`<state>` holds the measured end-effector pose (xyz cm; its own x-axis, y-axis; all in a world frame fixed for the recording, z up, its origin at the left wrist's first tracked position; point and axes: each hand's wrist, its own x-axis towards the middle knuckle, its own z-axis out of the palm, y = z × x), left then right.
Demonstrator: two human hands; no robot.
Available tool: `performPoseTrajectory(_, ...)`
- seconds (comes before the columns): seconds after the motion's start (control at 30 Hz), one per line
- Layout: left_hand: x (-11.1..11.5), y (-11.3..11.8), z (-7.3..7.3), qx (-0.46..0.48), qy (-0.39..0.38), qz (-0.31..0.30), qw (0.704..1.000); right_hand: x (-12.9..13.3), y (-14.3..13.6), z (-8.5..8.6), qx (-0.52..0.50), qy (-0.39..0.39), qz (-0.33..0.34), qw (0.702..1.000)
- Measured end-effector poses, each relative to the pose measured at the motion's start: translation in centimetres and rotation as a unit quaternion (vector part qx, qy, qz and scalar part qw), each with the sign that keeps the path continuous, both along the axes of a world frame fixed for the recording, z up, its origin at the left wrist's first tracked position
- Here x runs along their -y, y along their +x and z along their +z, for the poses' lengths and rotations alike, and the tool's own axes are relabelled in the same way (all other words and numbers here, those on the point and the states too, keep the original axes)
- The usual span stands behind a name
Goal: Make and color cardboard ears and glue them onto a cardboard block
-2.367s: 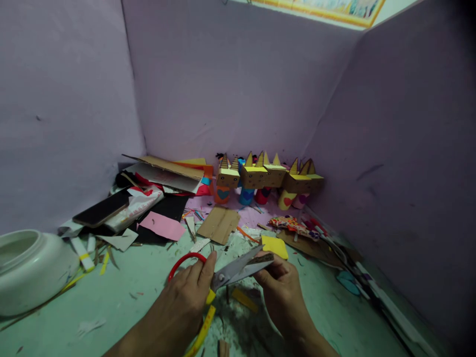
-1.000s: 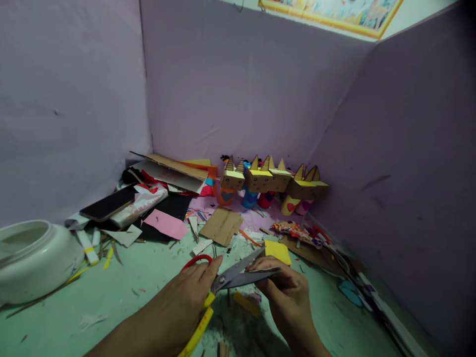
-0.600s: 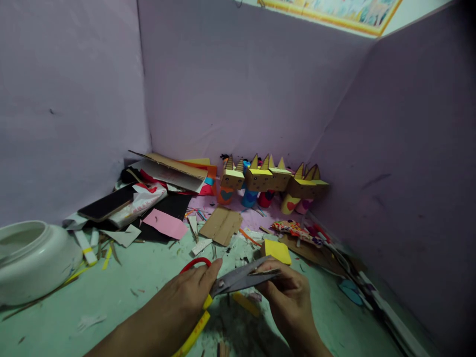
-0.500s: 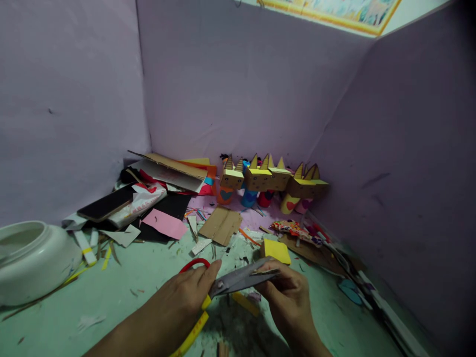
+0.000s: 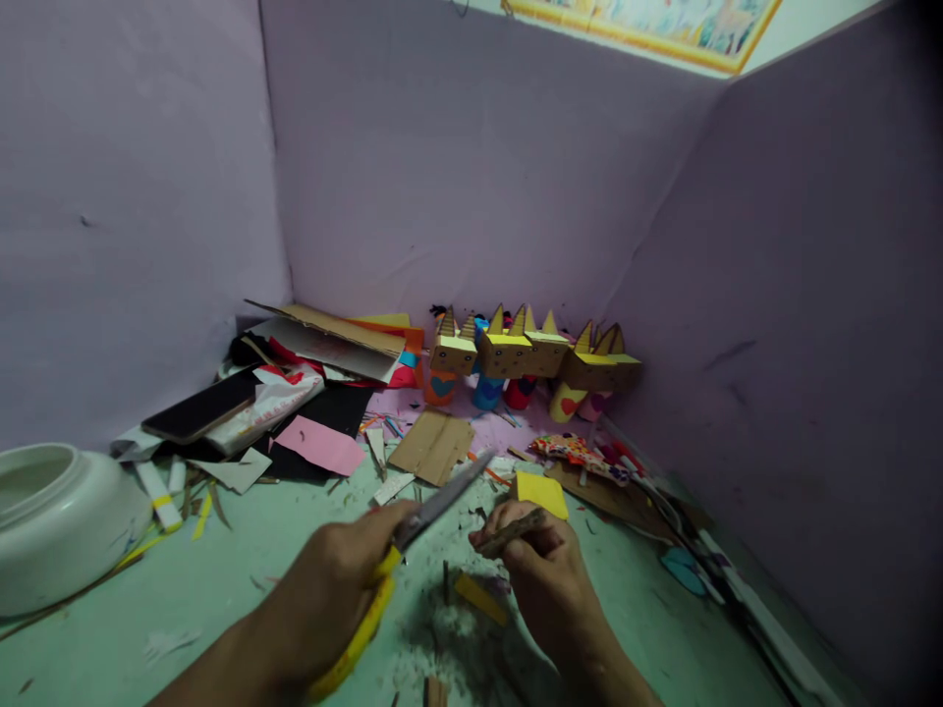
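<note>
My left hand [image 5: 335, 570] is wrapped round the yellow handle of a pair of scissors [image 5: 442, 496], whose blades point up and to the right. Between the fingers and thumb of my right hand [image 5: 541, 570] is a small brown cardboard piece [image 5: 512, 532]. The blades and the piece are apart. Just behind my right hand lies a yellow-topped block [image 5: 540, 494]. A yellow strip [image 5: 480, 599] and dark scraps lie on the green surface [image 5: 295, 530] between and below my hands.
Horned cardboard figures [image 5: 516, 355] on coloured tubes line the back wall. At the left are a white pot [image 5: 74, 530], a black phone [image 5: 198, 405], pink paper [image 5: 318, 445] and stacked cardboard. A flat cardboard piece [image 5: 431, 447] lies mid-table; cables run along the right.
The scissors have moved left off the cardboard piece, and their blades look closed together. My right hand has shifted slightly left and turned the piece. A small dark strip now shows below.
</note>
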<state>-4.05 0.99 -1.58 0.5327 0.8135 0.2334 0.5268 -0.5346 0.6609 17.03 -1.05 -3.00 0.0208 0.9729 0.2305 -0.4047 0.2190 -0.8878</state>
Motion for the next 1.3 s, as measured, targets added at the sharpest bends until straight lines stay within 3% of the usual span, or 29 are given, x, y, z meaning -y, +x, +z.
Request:
performPoseTrajectory(0.07, -0.9, -0.5, 0.8, -0.109, 0.023, 0.11, 0.988, 0.0, -0.2, 0.3, -0.072, -0.021, 0.058, 0.996)
performPoseTrajectory(0.13, -2.0, -1.1, 1.3, -0.239, 0.02, 0.21, 0.948, 0.1, -0.3, 0.6, -0.118, -0.036, 0.101, 0.987)
performPoseTrajectory(0.2, -3.1, -1.9, 1.3, -0.315, -0.01, 0.262, 0.912, 0.3, -0.4, 0.8, -0.132, -0.04, 0.128, 0.982)
performPoseTrajectory(0.3, -4.6, -3.3, 0.8, -0.342, -0.051, 0.291, 0.892, 0.4, -0.6, 0.9, -0.128, -0.038, 0.135, 0.982)
performPoseTrajectory(0.47, -5.7, -5.3, 0.8, -0.315, -0.048, 0.308, 0.897, 0.1, -0.7, 0.7, -0.087, -0.021, 0.113, 0.99)
performPoseTrajectory(0.53, -5.2, -4.9, 1.4, -0.28, -0.002, 0.335, 0.899, 0.0, -0.5, 0.5, -0.047, -0.002, 0.084, 0.995)
performPoseTrajectory(0.6, -4.1, -3.5, 2.1, -0.179, 0.015, 0.347, 0.92, 0.1, -0.3, 0.4, 0.013, 0.029, 0.045, 0.998)
performPoseTrajectory(0.63, -3.3, -2.6, 2.4, -0.092, -0.03, 0.335, 0.937, 0.2, -0.2, 0.5, 0.053, 0.053, 0.023, 0.997)
performPoseTrajectory(0.67, -2.4, -1.5, 2.5, -0.001, -0.122, 0.269, 0.956, 0.4, -0.2, 0.6, 0.099, 0.086, 0.003, 0.991)
performPoseTrajectory(0.7, -1.5, -0.4, 2.5, 0.09, -0.233, 0.188, 0.95, 0.6, -0.2, 0.7, 0.145, 0.129, -0.016, 0.981)
performPoseTrajectory(0.73, -0.7, 0.6, 2.3, 0.166, -0.354, 0.116, 0.913, 0.9, -0.3, 0.9, 0.19, 0.181, -0.033, 0.964)
performPoseTrajectory(0.8, 0.5, 2.1, 1.8, 0.266, -0.532, 0.037, 0.803, 1.5, -0.6, 1.1, 0.27, 0.285, -0.058, 0.918)
performPoseTrajectory(0.87, 1.1, 2.8, 1.2, 0.325, -0.613, 0.015, 0.72, 2.0, -0.9, 1.0, 0.333, 0.356, -0.087, 0.869)
performPoseTrajectory(0.93, 1.2, 2.9, 0.8, 0.334, -0.645, 0.009, 0.687, 2.3, -1.0, 0.5, 0.381, 0.391, -0.114, 0.83)
performPoseTrajectory(1.07, 0.9, 2.7, 0.6, 0.296, -0.643, 0.035, 0.706, 2.2, -1.1, -0.5, 0.434, 0.435, -0.121, 0.779)
performPoseTrajectory(1.17, 0.7, 2.8, 0.5, 0.277, -0.621, 0.058, 0.731, 2.0, -1.2, -0.7, 0.445, 0.441, -0.104, 0.773)
performPoseTrajectory(1.23, 0.5, 2.7, 0.7, 0.277, -0.586, 0.076, 0.758, 1.8, -1.3, -0.7, 0.427, 0.406, -0.097, 0.802)
performPoseTrajectory(1.3, 0.2, 2.5, 1.1, 0.268, -0.537, 0.088, 0.795, 1.7, -1.6, -0.5, 0.37, 0.29, -0.093, 0.877)
